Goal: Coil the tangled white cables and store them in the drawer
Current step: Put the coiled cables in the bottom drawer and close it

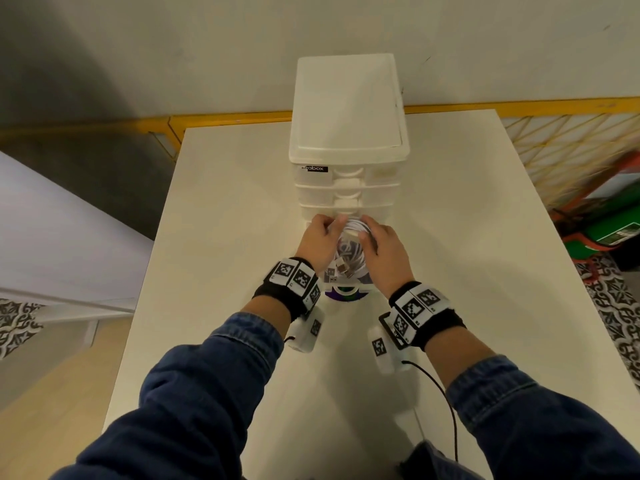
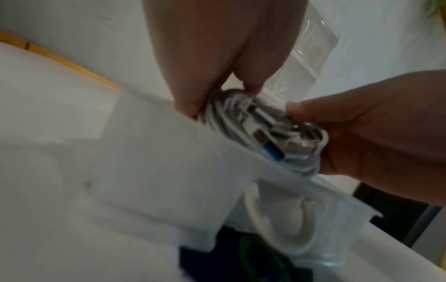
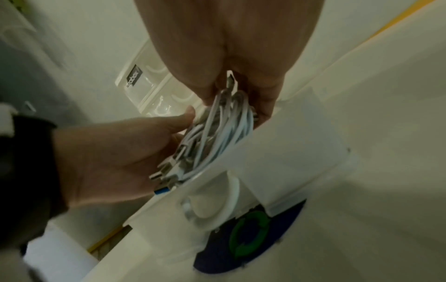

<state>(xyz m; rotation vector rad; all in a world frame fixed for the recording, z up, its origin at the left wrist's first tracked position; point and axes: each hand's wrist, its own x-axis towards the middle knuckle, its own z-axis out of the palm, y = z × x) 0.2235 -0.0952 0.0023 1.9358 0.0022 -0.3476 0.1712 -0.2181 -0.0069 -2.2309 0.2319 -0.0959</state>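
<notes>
A coil of white cables (image 1: 351,252) with metal USB plugs is held between both hands, just over the pulled-out bottom drawer (image 1: 346,289) of a translucent drawer unit (image 1: 346,133). My left hand (image 1: 330,226) grips the coil's left side and my right hand (image 1: 367,234) grips its right side. In the left wrist view the fingertips (image 2: 190,106) pinch the coil (image 2: 241,122) above the drawer's front wall (image 2: 169,181). The right wrist view shows the coil (image 3: 224,129) partly below the drawer's rim (image 3: 277,158), with the left hand's thumb (image 3: 185,118) against it.
The unit stands at the back middle of a white table (image 1: 207,237), its upper drawers closed. A purple and green disc (image 3: 251,238) lies under the open drawer's front. A black wire (image 1: 446,396) trails from my right wrist. A yellow mesh fence (image 1: 554,150) lies beyond the table.
</notes>
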